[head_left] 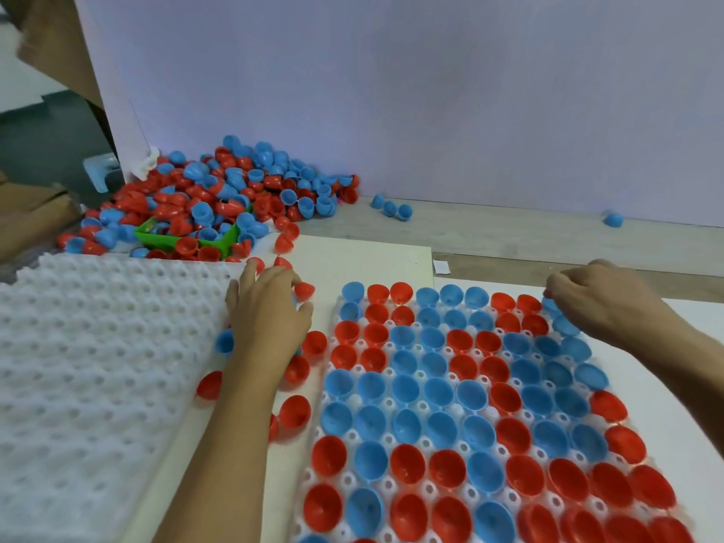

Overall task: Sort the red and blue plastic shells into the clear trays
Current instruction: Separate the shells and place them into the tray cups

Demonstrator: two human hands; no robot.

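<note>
A: Where are the shells?

B: Three places. A mixed heap (219, 197) lies at the back left against the wall, spilling over a green bin (188, 239). A few loose reds (294, 411) lie on the white board between the two trays. The rest sit cup-up in the filled tray (450, 409), which looks nearly full.

A: And the hands?

B: The left hand (270, 315) lies over the loose shells beside the empty tray stack (98, 366), fingers curled down, a red shell (304, 290) at its fingertips. Whether it actually pinches that shell, I can't tell. The right hand (603, 295) is at the tray's far right corner, fingers bunched on a blue shell (550, 306), seemingly seating it.

A: How will they handle?

B: I'd judge them very light, thin and stiff, with smooth domes, so they likely skid and roll when nudged. Best taken by the rim, thumb inside and finger outside, or pinched across the dome. Light pressure should do. The tray looks thin and flexible, so press gently into each pocket.
</note>
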